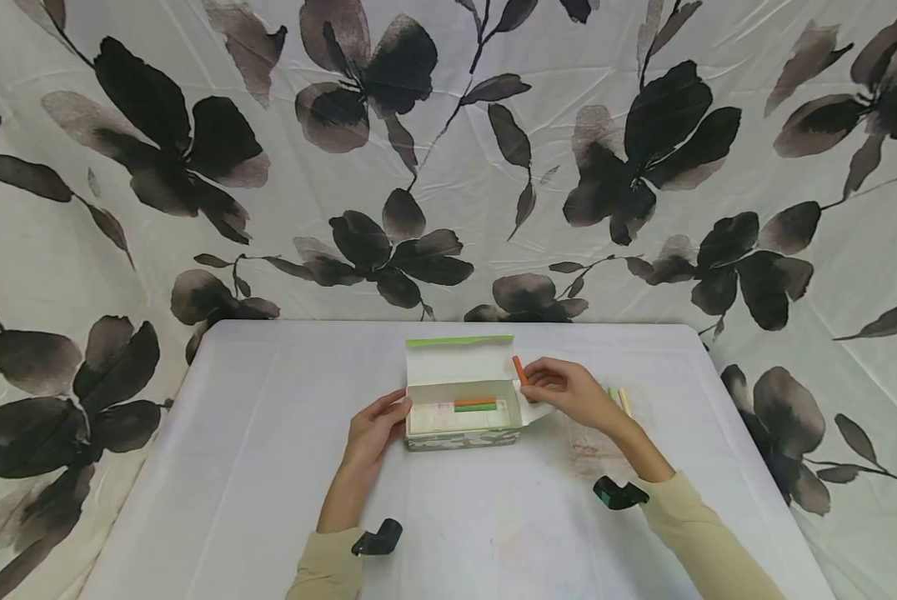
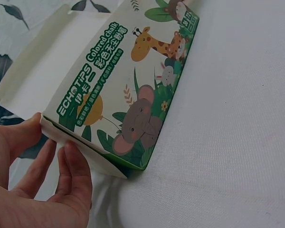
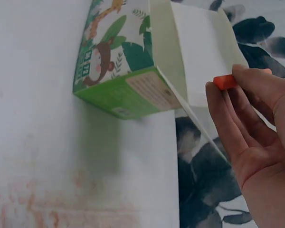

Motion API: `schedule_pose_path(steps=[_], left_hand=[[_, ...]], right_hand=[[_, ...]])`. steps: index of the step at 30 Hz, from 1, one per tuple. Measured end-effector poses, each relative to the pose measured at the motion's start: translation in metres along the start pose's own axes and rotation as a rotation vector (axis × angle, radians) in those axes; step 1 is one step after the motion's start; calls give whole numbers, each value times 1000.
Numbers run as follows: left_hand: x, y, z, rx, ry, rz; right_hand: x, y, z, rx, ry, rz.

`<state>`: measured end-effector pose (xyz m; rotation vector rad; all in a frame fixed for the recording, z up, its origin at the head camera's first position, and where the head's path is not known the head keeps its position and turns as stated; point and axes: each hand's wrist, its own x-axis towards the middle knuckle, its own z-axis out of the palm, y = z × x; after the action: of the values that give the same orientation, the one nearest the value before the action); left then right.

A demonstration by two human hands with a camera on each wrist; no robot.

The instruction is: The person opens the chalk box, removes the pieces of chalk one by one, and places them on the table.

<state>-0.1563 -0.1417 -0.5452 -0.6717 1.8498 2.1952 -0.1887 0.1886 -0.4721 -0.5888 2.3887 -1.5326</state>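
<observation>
Box (image 1: 459, 440) nr tbl (image 1: 253, 433) far edge, room nearside; flap (image 1: 534, 412) by your R hand (image 1: 578, 397), pinching orange chalk (image 1: 518, 367); L hand (image 1: 372, 431) grips box.

A white table (image 1: 268, 433) carries an open box (image 1: 462, 442) and chalks (image 1: 625, 403).

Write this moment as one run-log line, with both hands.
left hand: grips colored chalk box at left end | right hand: pinches orange chalk stick | box lid: open | inside: another orange stick, green stick
</observation>
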Motion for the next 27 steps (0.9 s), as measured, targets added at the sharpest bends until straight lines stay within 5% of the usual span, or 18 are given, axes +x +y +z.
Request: schedule_pose_path(steps=[14, 27], left_hand=[[-3, 3, 1, -17, -16, -1], [-4, 3, 2, -16, -8, -6]], right_hand=[[-51, 12, -33, 20, 187, 153], [-90, 50, -33, 29, 253, 320]])
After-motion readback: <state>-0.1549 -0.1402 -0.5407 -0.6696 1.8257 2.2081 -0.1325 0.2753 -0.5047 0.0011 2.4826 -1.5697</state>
